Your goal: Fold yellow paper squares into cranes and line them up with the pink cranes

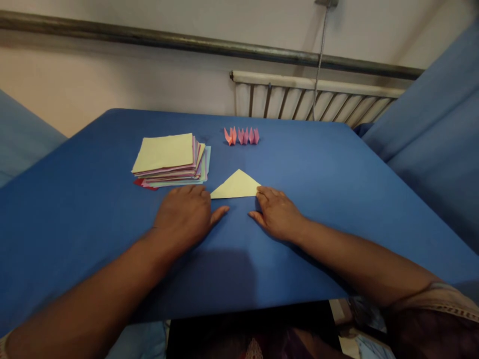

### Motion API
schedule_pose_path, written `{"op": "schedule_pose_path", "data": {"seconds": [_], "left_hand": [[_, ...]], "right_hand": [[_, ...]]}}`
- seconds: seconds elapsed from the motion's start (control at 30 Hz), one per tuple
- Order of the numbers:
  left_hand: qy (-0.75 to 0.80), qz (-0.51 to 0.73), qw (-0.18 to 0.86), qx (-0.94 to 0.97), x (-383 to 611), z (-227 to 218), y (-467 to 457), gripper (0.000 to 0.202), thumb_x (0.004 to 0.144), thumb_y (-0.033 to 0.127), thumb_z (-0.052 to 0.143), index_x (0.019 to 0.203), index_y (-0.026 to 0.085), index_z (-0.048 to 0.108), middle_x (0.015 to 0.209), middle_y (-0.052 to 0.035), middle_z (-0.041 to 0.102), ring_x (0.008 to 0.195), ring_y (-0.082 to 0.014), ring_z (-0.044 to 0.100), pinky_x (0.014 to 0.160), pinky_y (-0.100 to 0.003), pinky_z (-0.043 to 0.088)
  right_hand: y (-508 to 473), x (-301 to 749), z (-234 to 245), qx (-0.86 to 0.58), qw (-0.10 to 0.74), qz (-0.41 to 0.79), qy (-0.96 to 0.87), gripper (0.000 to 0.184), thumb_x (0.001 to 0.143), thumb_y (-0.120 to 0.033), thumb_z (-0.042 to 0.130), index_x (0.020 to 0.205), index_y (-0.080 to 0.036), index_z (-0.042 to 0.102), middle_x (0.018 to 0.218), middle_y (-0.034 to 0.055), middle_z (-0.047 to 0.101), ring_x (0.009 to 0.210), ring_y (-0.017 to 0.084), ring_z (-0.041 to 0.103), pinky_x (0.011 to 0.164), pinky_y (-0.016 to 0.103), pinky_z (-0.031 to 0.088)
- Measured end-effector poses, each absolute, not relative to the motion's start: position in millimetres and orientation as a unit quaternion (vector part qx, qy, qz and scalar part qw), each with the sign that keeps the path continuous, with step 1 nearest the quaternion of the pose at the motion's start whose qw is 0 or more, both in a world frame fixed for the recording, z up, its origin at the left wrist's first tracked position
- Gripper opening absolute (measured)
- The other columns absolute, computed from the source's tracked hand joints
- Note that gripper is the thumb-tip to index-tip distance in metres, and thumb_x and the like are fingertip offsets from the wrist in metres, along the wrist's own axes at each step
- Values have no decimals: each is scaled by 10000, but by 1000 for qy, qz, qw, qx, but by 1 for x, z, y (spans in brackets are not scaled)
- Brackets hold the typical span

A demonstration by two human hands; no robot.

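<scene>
A pale yellow sheet of paper (236, 185), folded into a triangle, lies on the blue table with its peak pointing away from me and its long edge towards me. My left hand (186, 212) rests palm down at the triangle's left corner, thumb stretched out to the right. At the right corner, the fingertips of my right hand (277, 212) touch the paper, and its thumb sticks out to the left below the edge. Both hands have their fingers extended and neither grips the paper. The left fingertips are partly hidden behind the hand.
Behind my left hand stands a stack of coloured paper (164, 152), yellow on top. Several folded pink and orange paper figures (241, 136) stand in a row near the table's (318, 164) far edge. Beyond are a radiator (318, 87) and a wall pipe (179, 42); blue curtains (441, 109) hang on both sides.
</scene>
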State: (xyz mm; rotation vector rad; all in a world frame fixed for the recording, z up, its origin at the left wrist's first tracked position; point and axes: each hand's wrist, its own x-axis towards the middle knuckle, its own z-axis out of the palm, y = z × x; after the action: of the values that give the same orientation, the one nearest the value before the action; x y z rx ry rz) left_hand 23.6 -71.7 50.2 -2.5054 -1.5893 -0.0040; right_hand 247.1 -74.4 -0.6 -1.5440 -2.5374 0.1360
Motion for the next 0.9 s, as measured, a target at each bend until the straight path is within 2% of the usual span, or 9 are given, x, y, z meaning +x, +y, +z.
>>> {"op": "schedule_pose_path", "data": {"seconds": [0.1,0.17,0.27,0.37,0.43,0.53,0.7,0.8,0.9], "left_hand": [[-486,-150,80,-857,47,38,-61,552,956,472,411,1332,80,509,1478,-197,452,1408,-346,353,1126,-507,310],[-421,-152,36,-893,66,24,-51,630,962,470,395,1456,80,367,1572,-159,324,1478,-306,225,1181,-472,239],[-407,-87,-51,-908,83,4,-35,646,989,498,286,1469,72,360,1568,-143,342,1484,-281,219,1204,-447,194],[-438,-35,-93,-894,83,-3,-23,741,977,579,226,1481,49,341,1573,-174,317,1490,-294,199,1198,-451,198],[-454,-20,-92,-886,77,-3,-21,800,962,622,211,1498,36,301,1590,-191,264,1498,-304,165,1196,-454,197],[-487,1,-68,-871,65,-2,-24,888,931,677,244,1513,7,244,1599,-225,203,1494,-346,150,1195,-468,183],[-527,6,-19,-849,45,-4,-41,995,868,755,324,1494,-18,280,1575,-275,231,1478,-405,167,1184,-509,182],[-473,-4,-5,-881,42,-4,-50,919,881,728,353,1493,43,326,1604,-223,188,1495,-384,101,1198,-517,125],[-393,12,-49,-918,44,-2,-51,879,906,683,358,1517,58,268,1605,-195,210,1502,-325,131,1208,-472,154]], "right_hand": [[-73,245,-1,-508,108,48,-853,519,959,-422,463,1279,-26,568,1346,229,544,1254,341,491,1044,474,424],[-71,244,-3,-499,127,56,-855,461,958,-358,454,1291,-56,557,1332,210,548,1246,315,491,1034,461,431],[-70,245,-5,-487,147,67,-858,441,954,-326,450,1322,-99,533,1322,187,549,1241,290,488,1029,460,432],[-69,245,-6,-480,139,71,-863,382,960,-384,460,1199,-132,618,1278,174,573,1226,297,495,1008,470,443],[-70,245,-6,-484,133,68,-862,374,960,-390,464,1173,-133,632,1278,178,575,1233,302,494,1005,471,445],[-71,245,-6,-491,135,64,-858,429,964,-388,464,1266,-107,582,1313,194,563,1261,300,485,1028,465,431],[-69,248,-5,-500,115,61,-856,471,966,-368,462,1322,-72,548,1392,209,524,1295,303,475,1046,447,421],[-69,248,-3,-510,108,67,-851,464,981,-350,426,1334,-75,549,1410,185,528,1293,286,490,1068,424,406],[-71,239,1,-528,118,83,-837,526,999,-418,377,1383,-84,511,1436,177,513,1327,285,468,1107,439,367]]}}
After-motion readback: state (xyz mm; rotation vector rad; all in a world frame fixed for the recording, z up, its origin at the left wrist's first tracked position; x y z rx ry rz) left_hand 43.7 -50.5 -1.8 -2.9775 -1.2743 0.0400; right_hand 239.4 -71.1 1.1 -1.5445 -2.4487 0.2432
